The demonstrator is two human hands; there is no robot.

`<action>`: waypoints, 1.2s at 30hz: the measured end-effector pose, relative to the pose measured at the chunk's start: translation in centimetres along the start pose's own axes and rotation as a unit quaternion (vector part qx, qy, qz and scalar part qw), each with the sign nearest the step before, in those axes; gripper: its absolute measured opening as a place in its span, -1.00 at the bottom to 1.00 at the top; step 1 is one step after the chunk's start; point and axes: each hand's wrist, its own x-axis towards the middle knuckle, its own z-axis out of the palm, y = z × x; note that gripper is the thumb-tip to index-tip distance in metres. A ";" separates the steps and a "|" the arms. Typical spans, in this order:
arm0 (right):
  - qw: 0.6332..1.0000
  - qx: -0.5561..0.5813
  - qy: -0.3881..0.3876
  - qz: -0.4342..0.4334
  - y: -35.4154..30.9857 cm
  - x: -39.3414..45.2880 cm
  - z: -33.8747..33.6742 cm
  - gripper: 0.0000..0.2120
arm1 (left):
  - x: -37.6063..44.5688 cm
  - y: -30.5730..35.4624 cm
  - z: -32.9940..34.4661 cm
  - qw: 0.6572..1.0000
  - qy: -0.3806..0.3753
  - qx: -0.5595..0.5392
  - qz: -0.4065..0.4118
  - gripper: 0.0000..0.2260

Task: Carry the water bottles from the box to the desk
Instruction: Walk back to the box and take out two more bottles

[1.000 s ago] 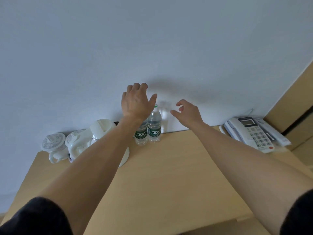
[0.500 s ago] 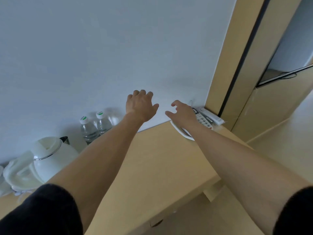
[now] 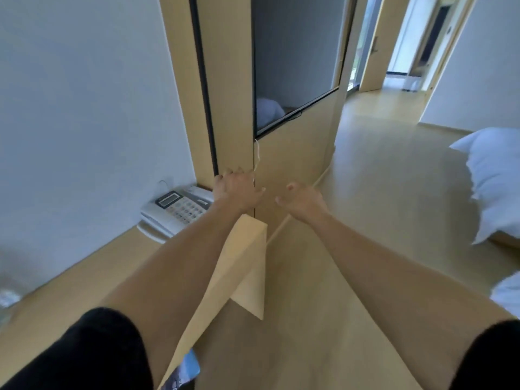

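Both hands, left hand (image 3: 237, 191) and right hand (image 3: 304, 202), empty, fingers loosely curled, past the desk (image 3: 84, 280) edge, over open floor (image 3: 380, 192).

Hotel-type bedroom. Wall-mounted TV (image 3: 292, 66) at top centre, desk phone (image 3: 176, 211) on wooden desk (image 3: 84, 280) left. White bedding (image 3: 495, 178) at right edge.
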 end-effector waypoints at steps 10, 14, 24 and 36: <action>0.976 -0.018 0.104 0.189 17.3 -3.9 -10.5 -0.49 | 3.6 21.5 4.2 0.983 -0.062 -0.069 0.156 -0.51; 0.964 -0.011 0.109 0.243 21.9 -4.5 -13.0 -0.51 | 5.6 27.0 5.7 0.970 -0.119 -0.081 0.197 -0.52; 0.945 -0.008 0.064 0.321 29.6 2.2 -16.4 -0.51 | 15.6 34.8 10.9 0.958 -0.147 -0.067 0.238 -0.51; 0.934 -0.007 0.090 0.347 32.9 20.7 -19.9 -0.51 | 34.2 40.3 12.0 0.953 -0.138 -0.066 0.261 -0.52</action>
